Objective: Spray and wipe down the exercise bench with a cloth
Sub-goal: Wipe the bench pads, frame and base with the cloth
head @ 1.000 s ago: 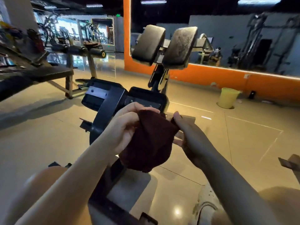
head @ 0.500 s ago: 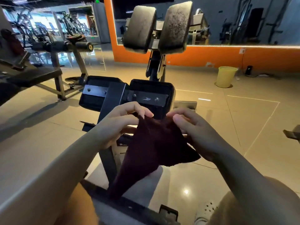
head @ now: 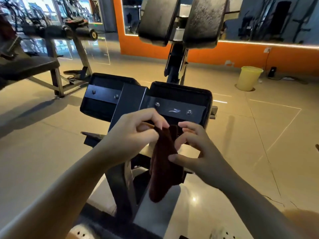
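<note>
- At the left of the near scene, the person's left hand [head: 136, 133] is raised in front of the black padded exercise bench [head: 179, 95]; its fingers [head: 156, 120] are curled and pinch the top edge of the dark maroon terry cloth [head: 164, 163].
- In the middle, the cloth hangs between the two hands with its long axis running near-vertical, from the pinched top edge down to a loose lower end that dangles over the bench's frame; it touches neither pad.
- At the right, the right hand [head: 195, 152] is just beside the cloth: its upper fingers [head: 188, 126] close on the top edge next to the left hand's pinch, while its thumb lies against the cloth's right side lower down.
- Both hands are about equally near the cloth; the bench's two lower pads lie just beyond the fingers, and the two dusty upper pads [head: 203, 21] stand farther off and higher.
- I judge the cloth is being gathered for wiping, so the next move turns on carrying it forward onto a pad. No spray bottle is visible.
</note>
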`<action>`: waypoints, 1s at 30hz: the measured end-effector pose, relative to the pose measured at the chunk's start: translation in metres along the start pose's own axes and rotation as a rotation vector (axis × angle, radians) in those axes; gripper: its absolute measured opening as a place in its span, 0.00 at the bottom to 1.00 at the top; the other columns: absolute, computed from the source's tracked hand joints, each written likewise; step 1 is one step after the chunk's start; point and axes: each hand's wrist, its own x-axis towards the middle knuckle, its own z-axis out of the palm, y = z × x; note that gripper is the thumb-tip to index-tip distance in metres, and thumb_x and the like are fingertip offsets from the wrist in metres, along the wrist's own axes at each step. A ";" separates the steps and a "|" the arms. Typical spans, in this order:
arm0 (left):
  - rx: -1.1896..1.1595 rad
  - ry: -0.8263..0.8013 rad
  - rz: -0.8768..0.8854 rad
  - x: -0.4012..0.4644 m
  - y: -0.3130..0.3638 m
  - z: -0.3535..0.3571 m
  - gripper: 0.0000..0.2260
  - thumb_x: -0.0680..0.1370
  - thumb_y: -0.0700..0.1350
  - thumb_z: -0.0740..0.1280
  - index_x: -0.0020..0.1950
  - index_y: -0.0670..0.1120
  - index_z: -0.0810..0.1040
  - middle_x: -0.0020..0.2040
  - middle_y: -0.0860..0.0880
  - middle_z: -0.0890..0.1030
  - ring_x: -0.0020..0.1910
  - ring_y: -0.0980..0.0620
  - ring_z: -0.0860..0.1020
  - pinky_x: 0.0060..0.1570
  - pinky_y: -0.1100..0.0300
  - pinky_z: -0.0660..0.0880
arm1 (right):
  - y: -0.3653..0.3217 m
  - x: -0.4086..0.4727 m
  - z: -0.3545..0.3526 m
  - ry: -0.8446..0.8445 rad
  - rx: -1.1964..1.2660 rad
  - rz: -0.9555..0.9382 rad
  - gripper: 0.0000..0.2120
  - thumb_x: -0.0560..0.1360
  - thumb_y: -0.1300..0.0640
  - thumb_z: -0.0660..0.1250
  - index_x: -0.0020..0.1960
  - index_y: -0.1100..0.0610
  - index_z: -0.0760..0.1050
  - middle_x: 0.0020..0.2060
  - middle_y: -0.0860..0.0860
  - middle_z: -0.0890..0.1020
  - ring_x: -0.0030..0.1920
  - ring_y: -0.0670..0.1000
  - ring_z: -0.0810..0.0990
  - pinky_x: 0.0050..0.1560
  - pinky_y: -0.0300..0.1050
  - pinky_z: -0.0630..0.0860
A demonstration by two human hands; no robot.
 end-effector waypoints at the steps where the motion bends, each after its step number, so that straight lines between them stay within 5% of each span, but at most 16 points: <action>1: -0.033 -0.014 -0.012 0.002 -0.004 -0.002 0.03 0.69 0.40 0.63 0.41 0.46 0.75 0.50 0.53 0.81 0.52 0.53 0.81 0.50 0.62 0.78 | -0.001 0.003 -0.003 0.013 -0.044 -0.023 0.09 0.67 0.47 0.74 0.43 0.43 0.75 0.64 0.31 0.64 0.68 0.37 0.62 0.66 0.41 0.67; 4: -0.131 -0.010 -0.019 0.006 -0.013 -0.006 0.05 0.68 0.45 0.65 0.40 0.44 0.75 0.50 0.50 0.81 0.52 0.51 0.80 0.49 0.61 0.77 | -0.004 0.008 -0.012 -0.005 -0.096 -0.145 0.11 0.67 0.45 0.72 0.43 0.47 0.73 0.56 0.34 0.71 0.62 0.39 0.70 0.55 0.31 0.71; 9: -0.120 -0.032 -0.072 0.008 -0.025 -0.006 0.01 0.69 0.41 0.63 0.38 0.44 0.74 0.51 0.53 0.80 0.53 0.55 0.79 0.47 0.66 0.76 | -0.010 0.005 -0.015 -0.268 0.106 -0.072 0.09 0.72 0.48 0.69 0.41 0.48 0.69 0.42 0.47 0.77 0.44 0.49 0.79 0.38 0.46 0.80; 12: -0.160 -0.079 -0.065 0.002 -0.027 -0.009 0.04 0.67 0.45 0.66 0.38 0.45 0.75 0.54 0.52 0.80 0.54 0.49 0.79 0.47 0.60 0.77 | -0.008 0.008 -0.015 -0.226 0.081 -0.041 0.10 0.71 0.53 0.73 0.44 0.46 0.71 0.41 0.47 0.77 0.44 0.49 0.78 0.45 0.54 0.80; 16: -0.228 -0.082 -0.032 -0.011 -0.019 -0.013 0.08 0.65 0.49 0.65 0.39 0.47 0.76 0.54 0.51 0.80 0.50 0.52 0.79 0.43 0.63 0.76 | -0.006 0.003 -0.022 -0.356 0.097 0.014 0.12 0.71 0.53 0.73 0.51 0.41 0.76 0.40 0.42 0.78 0.44 0.44 0.79 0.46 0.42 0.80; 19: -0.230 -0.072 -0.038 -0.021 -0.015 -0.015 0.06 0.64 0.49 0.64 0.37 0.50 0.76 0.52 0.53 0.80 0.49 0.54 0.79 0.45 0.61 0.76 | -0.003 -0.004 -0.025 -0.391 -0.136 0.024 0.02 0.75 0.54 0.70 0.43 0.50 0.79 0.43 0.43 0.78 0.48 0.43 0.77 0.52 0.47 0.78; 21: -0.252 -0.058 -0.041 -0.027 -0.014 -0.016 0.04 0.63 0.49 0.65 0.36 0.51 0.76 0.51 0.54 0.81 0.49 0.55 0.79 0.45 0.61 0.77 | -0.001 -0.008 -0.026 -0.289 -0.224 -0.003 0.03 0.75 0.56 0.70 0.43 0.50 0.79 0.49 0.41 0.76 0.52 0.40 0.73 0.56 0.51 0.75; 25: -0.283 -0.086 -0.050 -0.030 -0.012 -0.008 0.03 0.63 0.49 0.65 0.35 0.54 0.77 0.52 0.53 0.81 0.51 0.54 0.80 0.46 0.61 0.77 | -0.010 -0.002 -0.018 -0.225 -0.147 -0.198 0.02 0.75 0.53 0.69 0.46 0.47 0.80 0.66 0.35 0.69 0.69 0.36 0.64 0.67 0.39 0.65; 30: -0.342 -0.134 -0.025 -0.025 -0.008 0.004 0.05 0.66 0.43 0.65 0.37 0.53 0.77 0.55 0.51 0.80 0.57 0.49 0.79 0.47 0.61 0.77 | -0.012 0.002 -0.020 -0.306 -0.041 -0.117 0.04 0.74 0.54 0.66 0.47 0.47 0.79 0.44 0.41 0.80 0.50 0.45 0.79 0.53 0.46 0.78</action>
